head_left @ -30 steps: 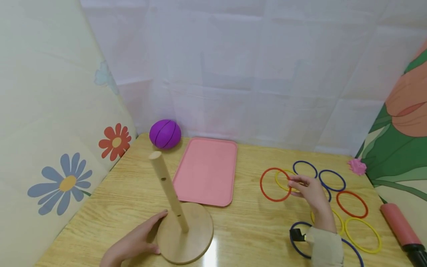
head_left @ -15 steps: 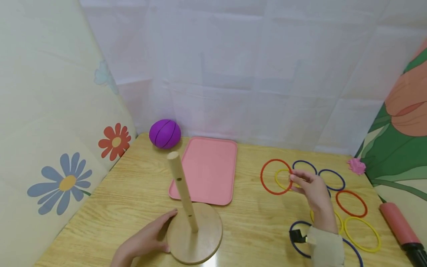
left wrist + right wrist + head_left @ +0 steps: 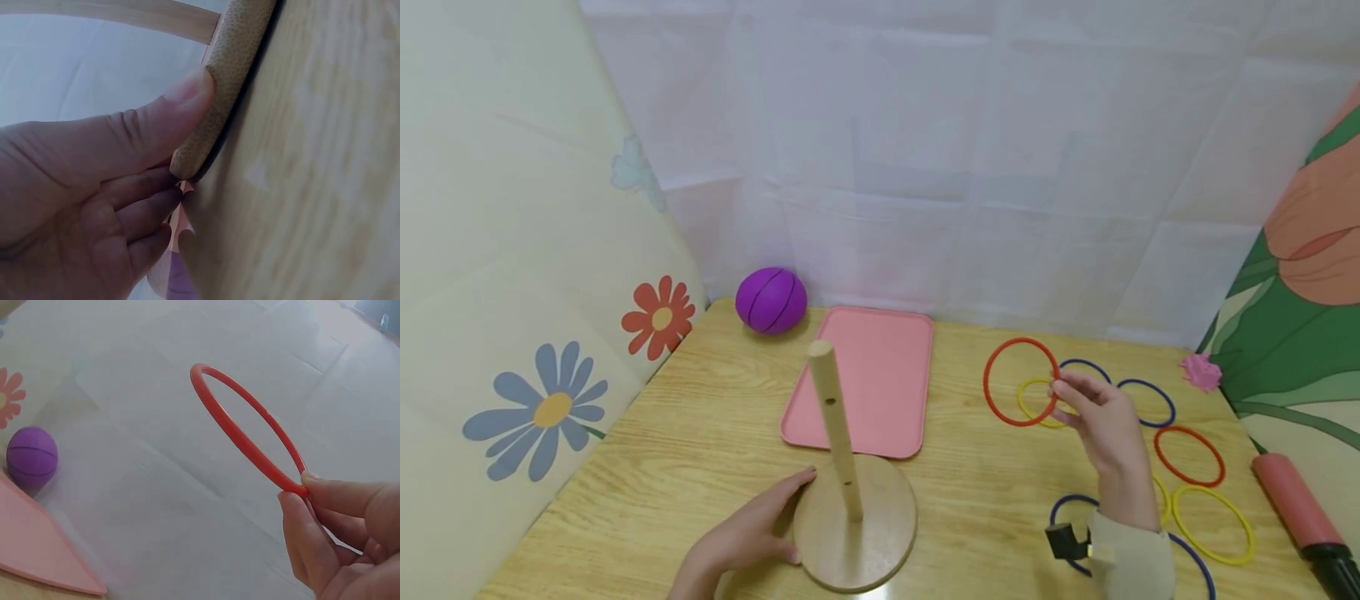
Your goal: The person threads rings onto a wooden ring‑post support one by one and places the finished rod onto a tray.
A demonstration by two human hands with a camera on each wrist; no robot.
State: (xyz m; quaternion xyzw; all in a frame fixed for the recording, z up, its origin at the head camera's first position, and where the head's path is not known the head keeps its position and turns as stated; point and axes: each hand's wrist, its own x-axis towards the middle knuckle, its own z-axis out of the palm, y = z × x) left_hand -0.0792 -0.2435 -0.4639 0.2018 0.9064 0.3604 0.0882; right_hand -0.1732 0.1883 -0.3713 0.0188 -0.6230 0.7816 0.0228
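In the head view, my left hand [image 3: 745, 529] grips the left edge of a round wooden base [image 3: 883, 521], from which an upright wooden post [image 3: 837, 425] with small holes rises. The left wrist view shows the thumb [image 3: 184, 94] pressed on the base's rim [image 3: 234, 69], with curled fingers beside it. Out to the right, my right hand [image 3: 1108, 421] pinches a red toss ring [image 3: 986, 382] between thumb and fingertips. That ring [image 3: 232, 433] is raised and tilted in the right wrist view, its hoop pointing away from the hand.
Behind the post lies a pink tray [image 3: 880, 375], with a purple ball [image 3: 771, 300] at its back left. Several rings lie right, including a red ring [image 3: 1157, 450] and a yellow ring [image 3: 1251, 533]. A red-and-black pump [image 3: 1296, 504] and pink toy [image 3: 1201, 372] sit at the right edge.
My left hand and the wooden stand have slid to the right across the table. The right hand has lifted the red ring a little higher, still pinching it.
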